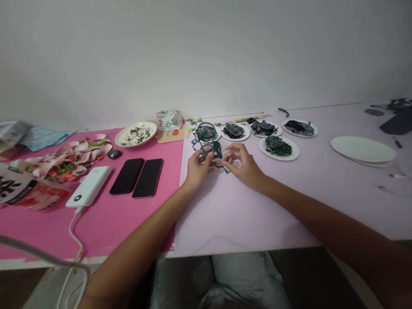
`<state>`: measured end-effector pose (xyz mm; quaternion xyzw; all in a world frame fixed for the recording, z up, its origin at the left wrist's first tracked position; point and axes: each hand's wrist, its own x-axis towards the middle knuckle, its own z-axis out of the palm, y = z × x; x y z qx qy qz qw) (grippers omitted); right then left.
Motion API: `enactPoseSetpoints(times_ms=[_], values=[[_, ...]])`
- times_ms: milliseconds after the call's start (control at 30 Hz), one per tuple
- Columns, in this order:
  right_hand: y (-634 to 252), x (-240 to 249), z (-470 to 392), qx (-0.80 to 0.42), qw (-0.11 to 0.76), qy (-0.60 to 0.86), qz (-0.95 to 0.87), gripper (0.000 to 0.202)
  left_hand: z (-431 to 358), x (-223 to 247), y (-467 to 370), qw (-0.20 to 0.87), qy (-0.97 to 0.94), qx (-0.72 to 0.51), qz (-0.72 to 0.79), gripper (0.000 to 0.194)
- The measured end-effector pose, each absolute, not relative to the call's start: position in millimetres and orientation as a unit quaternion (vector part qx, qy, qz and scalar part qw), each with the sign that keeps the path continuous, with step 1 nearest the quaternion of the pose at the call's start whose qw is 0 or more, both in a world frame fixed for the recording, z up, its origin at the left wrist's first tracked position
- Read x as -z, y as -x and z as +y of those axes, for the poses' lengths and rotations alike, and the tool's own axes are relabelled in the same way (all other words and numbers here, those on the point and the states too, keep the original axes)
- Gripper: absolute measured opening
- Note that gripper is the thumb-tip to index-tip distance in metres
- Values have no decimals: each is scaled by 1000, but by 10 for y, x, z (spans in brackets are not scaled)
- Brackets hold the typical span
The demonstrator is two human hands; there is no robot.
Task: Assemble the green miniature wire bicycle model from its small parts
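A dark green miniature bicycle [218, 149] with thin spoked wheels is held above the pale tabletop. My left hand [197, 169] is closed on it, thumb over the frame and fingers behind. On its right side, my right hand [243, 165] has thumb and forefinger brought together close to the bicycle; whatever small piece sits between those fingertips is too tiny to tell. Just behind the hands, a plate of green parts and a grey wheel [207, 131] is partly covered by the bicycle. More green parts with a wheel lie on another plate [294, 153] to the right.
Further plates of black parts [234, 131] line the back. Stacked white plates [363, 148] stand at right. On the pink mat are two phones [147, 178], a white power bank [89, 186] with a cable, a mouse-like dark object [113, 153], food peelings [80, 156] and a bowl [120, 138].
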<state>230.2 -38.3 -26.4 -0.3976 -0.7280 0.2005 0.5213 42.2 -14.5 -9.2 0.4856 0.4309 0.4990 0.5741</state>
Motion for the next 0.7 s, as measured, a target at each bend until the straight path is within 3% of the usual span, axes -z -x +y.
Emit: enactPoseSetpoints(times_ms=[233, 500, 700], values=[[-2285, 286, -370, -219, 527, 381, -728, 40, -182, 70, -425, 586, -494, -494, 411, 49], [-2276, 293, -372, -230, 521, 377, -731, 42, -189, 52, -443, 593, -488, -489, 414, 35], [-2273, 286, -383, -224, 520, 369, -737, 42, -186, 64, -440, 591, -496, -489, 407, 39]])
